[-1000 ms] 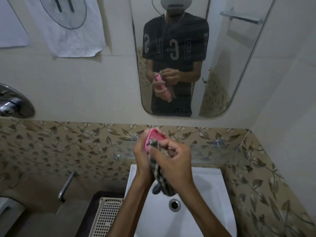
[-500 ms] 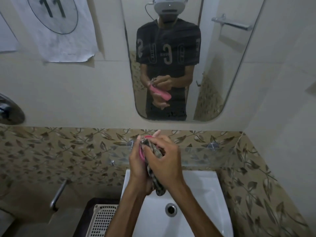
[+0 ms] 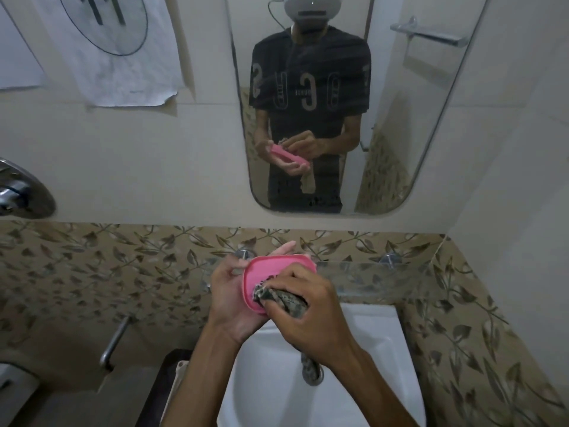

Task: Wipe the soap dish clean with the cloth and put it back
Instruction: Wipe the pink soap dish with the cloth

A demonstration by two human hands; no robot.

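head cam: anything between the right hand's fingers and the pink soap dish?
Yes, in the head view the patterned cloth is bunched between the right hand and the soap dish, which the left hand holds from beneath.

A single head-worn wide-angle camera looks forward and down from close above the white ceramic sink (image 3: 277, 380), facing the tiled wall. Both forearms reach in from the bottom edge. The rounded wall mirror (image 3: 400, 118) ahead reflects the same scene from the opposite side.
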